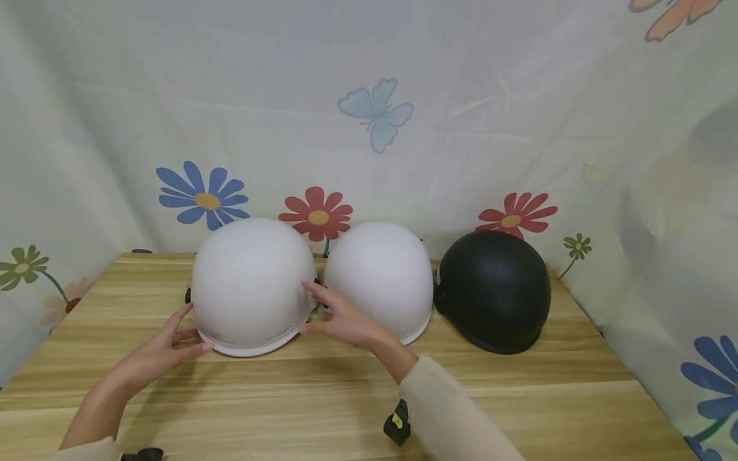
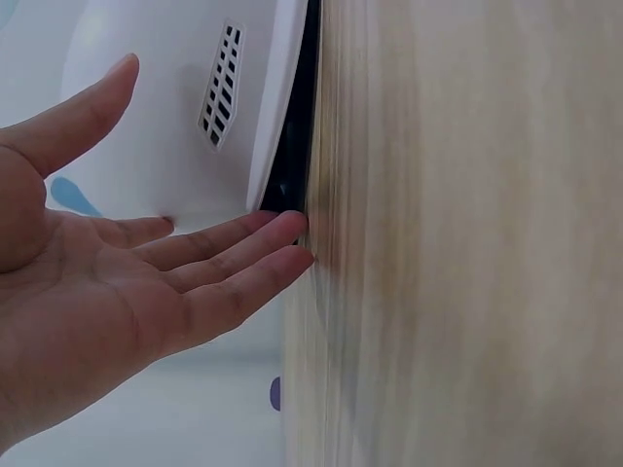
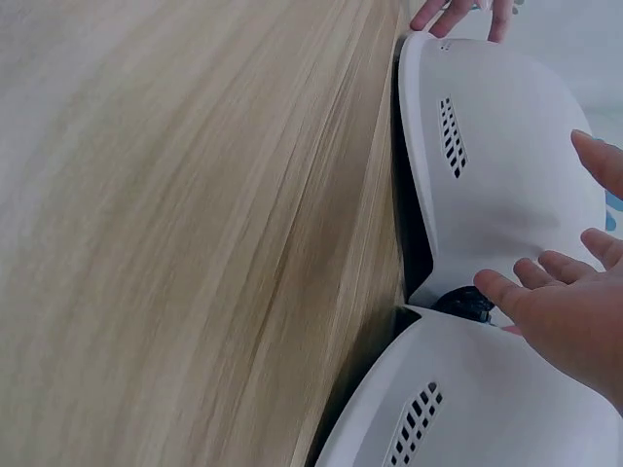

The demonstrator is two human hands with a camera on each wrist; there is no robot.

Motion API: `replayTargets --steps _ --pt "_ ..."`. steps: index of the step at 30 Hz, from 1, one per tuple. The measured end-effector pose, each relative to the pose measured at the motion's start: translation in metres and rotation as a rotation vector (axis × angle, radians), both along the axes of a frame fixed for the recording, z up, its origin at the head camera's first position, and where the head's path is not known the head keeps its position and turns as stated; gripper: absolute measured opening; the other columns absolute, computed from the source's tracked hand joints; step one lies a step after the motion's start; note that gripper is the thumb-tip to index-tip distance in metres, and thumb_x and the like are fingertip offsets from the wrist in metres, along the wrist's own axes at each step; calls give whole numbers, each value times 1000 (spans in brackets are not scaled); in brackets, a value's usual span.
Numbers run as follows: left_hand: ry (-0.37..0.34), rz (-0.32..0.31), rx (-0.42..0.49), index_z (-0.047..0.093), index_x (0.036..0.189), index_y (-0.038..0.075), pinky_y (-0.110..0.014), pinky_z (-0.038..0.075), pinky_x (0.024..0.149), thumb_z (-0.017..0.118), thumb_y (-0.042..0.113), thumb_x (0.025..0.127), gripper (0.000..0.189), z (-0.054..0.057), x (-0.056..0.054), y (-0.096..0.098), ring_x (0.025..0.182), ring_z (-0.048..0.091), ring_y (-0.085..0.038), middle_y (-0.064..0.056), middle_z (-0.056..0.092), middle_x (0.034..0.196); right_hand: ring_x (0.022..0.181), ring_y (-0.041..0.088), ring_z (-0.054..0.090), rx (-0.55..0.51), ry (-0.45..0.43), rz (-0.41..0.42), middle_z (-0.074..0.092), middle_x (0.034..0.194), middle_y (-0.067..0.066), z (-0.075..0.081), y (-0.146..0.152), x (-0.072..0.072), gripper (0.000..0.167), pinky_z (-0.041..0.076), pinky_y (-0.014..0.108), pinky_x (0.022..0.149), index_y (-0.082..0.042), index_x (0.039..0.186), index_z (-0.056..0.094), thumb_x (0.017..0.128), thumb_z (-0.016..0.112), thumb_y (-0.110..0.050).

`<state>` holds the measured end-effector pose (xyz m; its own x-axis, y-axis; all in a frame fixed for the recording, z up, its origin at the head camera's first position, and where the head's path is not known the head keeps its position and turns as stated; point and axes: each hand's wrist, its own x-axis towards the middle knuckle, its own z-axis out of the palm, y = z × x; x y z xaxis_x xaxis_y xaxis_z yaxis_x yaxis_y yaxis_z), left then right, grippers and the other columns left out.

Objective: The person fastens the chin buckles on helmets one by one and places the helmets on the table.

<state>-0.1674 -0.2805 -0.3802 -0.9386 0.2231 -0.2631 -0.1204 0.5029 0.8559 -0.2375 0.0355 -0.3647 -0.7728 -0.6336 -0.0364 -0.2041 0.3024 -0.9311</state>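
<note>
A white helmet sits rim-down at the left of the row, with vent holes low on its shell. My left hand is at its left side; in the left wrist view the outstretched fingers reach the helmet's rim, thumb spread away. On the other side, my right hand has its fingers extended toward the same helmet's right side, in front of a second white helmet. The right wrist view shows that open palm beside the gap between the two white shells, where a dark fitting shows.
A black helmet stands at the right end of the row. All three rest on a wood-grain table before a flowered curtain. A small black object with a yellow label is by my right sleeve.
</note>
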Motion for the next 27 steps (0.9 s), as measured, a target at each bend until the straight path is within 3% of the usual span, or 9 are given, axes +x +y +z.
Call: replayTargets --steps 15,27 --pt "-2 0 63 -26 139 4 -62 34 89 55 23 92 95 1 -2 2 123 26 -53 -45 18 133 133 15 25 7 -1 25 22 147 -9 1 -7 3 79 27 40 105 -28 144 25 81 70 -15" --pt "-19 45 88 -24 140 5 -58 36 91 56 21 92 95 1 -4 1 122 23 -55 -45 17 131 133 14 25 -8 10 57 21 148 -8 1 -8 4 80 25 41 105 -28 145 22 82 70 -15"
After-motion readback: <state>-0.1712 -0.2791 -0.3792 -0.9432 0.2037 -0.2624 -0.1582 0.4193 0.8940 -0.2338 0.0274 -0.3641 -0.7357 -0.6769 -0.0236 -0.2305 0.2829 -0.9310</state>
